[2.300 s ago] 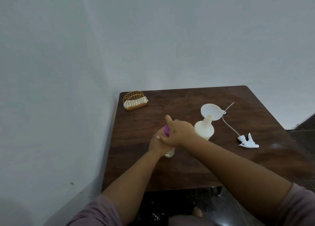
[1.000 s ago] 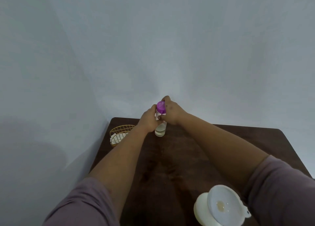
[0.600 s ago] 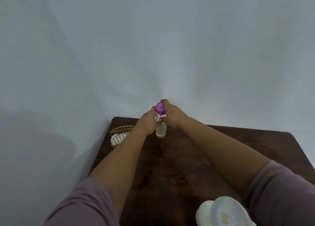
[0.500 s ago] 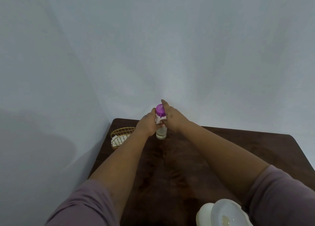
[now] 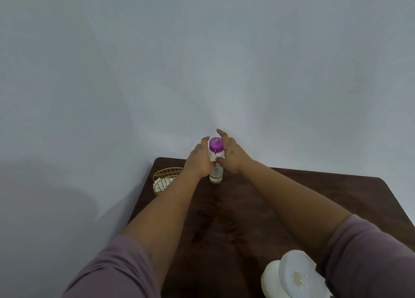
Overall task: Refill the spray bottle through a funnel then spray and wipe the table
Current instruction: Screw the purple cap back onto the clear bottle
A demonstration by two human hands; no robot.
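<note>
Since two seconds ago the purple-capped bottle (image 5: 216, 160) has gone from the near middle of the table (image 5: 292, 199) to its far edge by the wall, and I now have both arms stretched out to it. Over the last half second my right hand (image 5: 231, 157) has loosened: its fingers are lifting straighter beside the cap while the thumb sits low against the label, so I read it as opening, not gripping. My left hand (image 5: 199, 160) wraps the bottle's left side, fingers curled round the body. I judge I am parking the refill container out of the way, which would mean the pouring is finished.

That bottle stands upright on the wood, clear plastic with a white label, a little pale liquid showing at the bottom and its cap on. By the bottom right corner the white spray bottle (image 5: 272, 279) stands with the funnel (image 5: 296, 273) in its neck, a small yellowish patch at the funnel's throat. Its trigger head is out of view. Left of my forearm sits a gold wire basket (image 5: 166, 178) holding something white, probably the wipe.
</note>
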